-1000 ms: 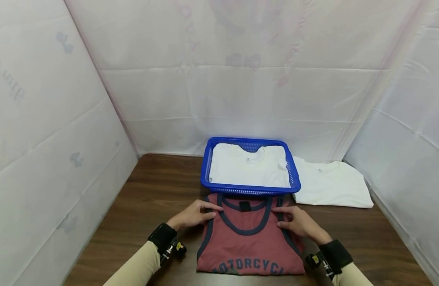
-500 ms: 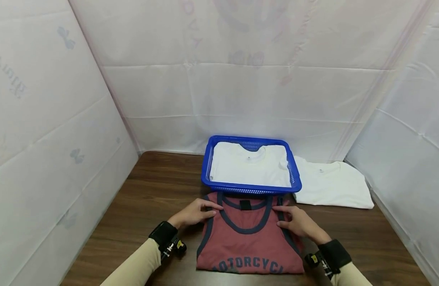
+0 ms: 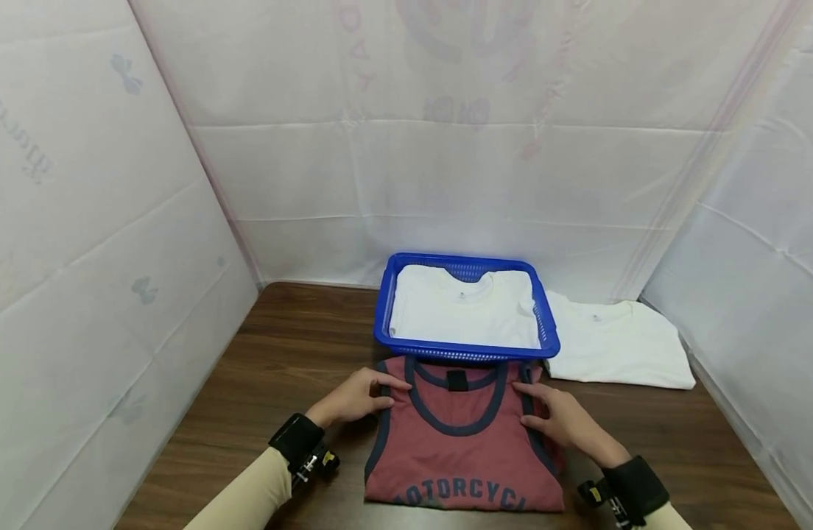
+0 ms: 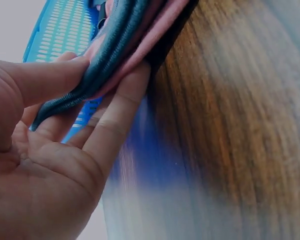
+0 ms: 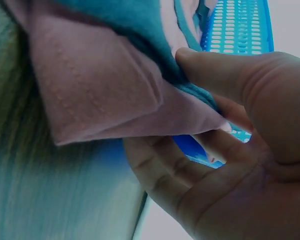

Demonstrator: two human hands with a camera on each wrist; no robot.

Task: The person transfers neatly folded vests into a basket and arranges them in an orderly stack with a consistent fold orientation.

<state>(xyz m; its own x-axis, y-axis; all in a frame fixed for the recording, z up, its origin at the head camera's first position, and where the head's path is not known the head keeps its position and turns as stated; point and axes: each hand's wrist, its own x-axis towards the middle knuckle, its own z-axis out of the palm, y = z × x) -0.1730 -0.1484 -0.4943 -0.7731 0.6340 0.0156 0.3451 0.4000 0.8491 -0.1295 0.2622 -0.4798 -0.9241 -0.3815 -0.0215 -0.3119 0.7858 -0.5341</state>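
A folded red tank top with dark blue trim and "MOTORCYCL" lettering lies on the table, its neckline toward the blue basket. My left hand pinches its left shoulder edge; in the left wrist view the thumb lies over the layered cloth and fingers reach beneath. On the opposite shoulder, my right hand pinches the edge the same way. The right wrist view has that thumb on the blue trim, with fingers under a pink flap. Parts of the fingers are hidden by cloth.
A blue plastic basket stands just beyond the tank top, with a folded white T-shirt in it. Another folded white shirt lies to its right. White sheeting encloses the brown wooden table at the back and sides.
My right hand has shifted slightly to the right, and the cloth at that shoulder spreads a little wider. My left hand has moved barely leftward. The basket and white shirts stay put.
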